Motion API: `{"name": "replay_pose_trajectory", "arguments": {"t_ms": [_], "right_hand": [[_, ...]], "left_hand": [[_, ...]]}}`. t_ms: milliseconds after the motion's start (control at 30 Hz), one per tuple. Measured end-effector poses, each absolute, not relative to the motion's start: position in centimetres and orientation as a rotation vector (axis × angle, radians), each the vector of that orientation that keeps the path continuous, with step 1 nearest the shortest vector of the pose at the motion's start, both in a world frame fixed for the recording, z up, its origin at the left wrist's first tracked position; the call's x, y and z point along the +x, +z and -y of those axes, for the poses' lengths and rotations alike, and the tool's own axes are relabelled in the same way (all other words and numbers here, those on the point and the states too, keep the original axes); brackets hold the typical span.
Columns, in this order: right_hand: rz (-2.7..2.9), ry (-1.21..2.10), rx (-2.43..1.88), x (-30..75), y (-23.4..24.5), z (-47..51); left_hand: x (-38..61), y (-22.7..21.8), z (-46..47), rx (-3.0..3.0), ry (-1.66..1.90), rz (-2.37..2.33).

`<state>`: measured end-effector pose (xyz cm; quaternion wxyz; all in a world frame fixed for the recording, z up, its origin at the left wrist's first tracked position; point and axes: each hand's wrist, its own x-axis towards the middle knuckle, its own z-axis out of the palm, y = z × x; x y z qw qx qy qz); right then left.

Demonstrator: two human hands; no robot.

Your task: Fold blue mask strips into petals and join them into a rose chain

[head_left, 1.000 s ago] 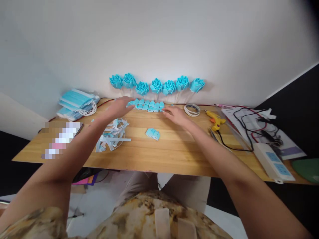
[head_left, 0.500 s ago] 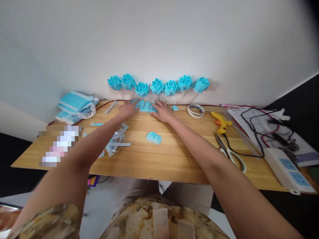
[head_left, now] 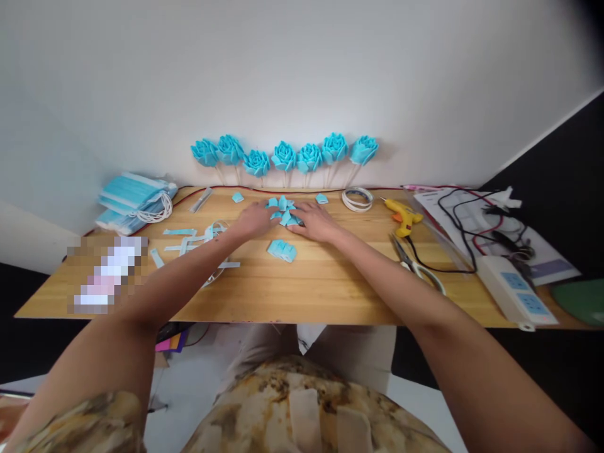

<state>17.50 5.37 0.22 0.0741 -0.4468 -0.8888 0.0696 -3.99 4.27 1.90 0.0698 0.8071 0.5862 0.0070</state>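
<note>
Between my two hands lies a heap of small light-blue mask-fabric pieces (head_left: 283, 204), loosely overlapping on the table. At the heap's left side, my left hand (head_left: 256, 220) rests low with its fingers touching the pieces, gripping none that I can see. My right hand (head_left: 314, 221) presses from the right, fingers spread and partly over the pieces. Nearer to me sits a neat overlapping stack of blue pieces (head_left: 282, 250). One loose piece (head_left: 238, 197) is left of the heap, another loose piece (head_left: 321, 198) to its right.
Several blue fabric roses on sticks (head_left: 285, 156) lean along the wall. Folded masks (head_left: 134, 195) and cut strips (head_left: 179, 232) are at the left. To the right are a tape roll (head_left: 357, 207), yellow glue gun (head_left: 402, 217), scissors (head_left: 418, 265), cables and a power strip (head_left: 507, 289).
Both hands have come slightly nearer to me and closer together. The blue pieces, spread in rows before, are now gathered into a jumbled heap. The head view has shifted a little.
</note>
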Motion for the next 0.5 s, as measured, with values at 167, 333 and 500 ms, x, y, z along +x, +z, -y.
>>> {"name": "replay_pose_trajectory", "arguments": {"t_ms": [167,333,500], "right_hand": [[2.641,0.333,-1.224,21.3,1.3,-3.1],[2.465,0.163,-1.302,23.9,1.8,-5.2],[2.443,0.033,-1.515,22.8,0.6,-9.4]], "left_hand": [[-3.1,3.3,-2.2,2.524,0.041,-1.598],[-6.6,4.7,-3.4,2.475,0.055,-1.810],[-9.9,4.0,-5.9,2.332,0.048,-2.039]]}}
